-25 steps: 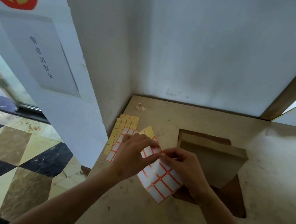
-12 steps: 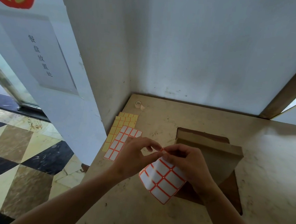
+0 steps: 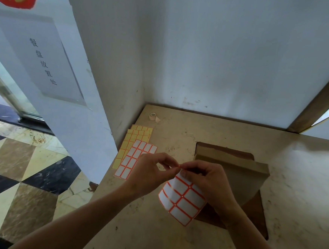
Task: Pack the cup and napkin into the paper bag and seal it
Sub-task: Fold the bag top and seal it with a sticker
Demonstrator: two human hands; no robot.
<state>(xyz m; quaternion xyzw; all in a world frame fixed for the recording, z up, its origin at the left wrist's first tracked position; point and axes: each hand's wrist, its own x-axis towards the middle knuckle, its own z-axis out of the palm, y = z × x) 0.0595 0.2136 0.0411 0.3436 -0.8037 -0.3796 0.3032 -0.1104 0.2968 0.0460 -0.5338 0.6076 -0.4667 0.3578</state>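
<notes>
White labels, orange-red grid: held sheet (image 3: 181, 201); yellow sheets (image 3: 133, 139); brown bag (image 3: 240, 174); beige marbled table (image 3: 171, 239)

tape roll (image 3: 152, 115): sits at 11 o'clock, near the wall corner
yellow label sheets (image 3: 134, 139): 9 o'clock, table's left edge
wall sign (image 3: 43, 61): far left

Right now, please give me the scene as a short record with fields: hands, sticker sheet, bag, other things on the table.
left hand: pinches the top corner of the held sheet
right hand: holds the held sheet, white labels with red borders
paper bag: brown, top folded over, behind the right hand
spare label sheets: flat on the table, left
tape roll: far left corner
</notes>
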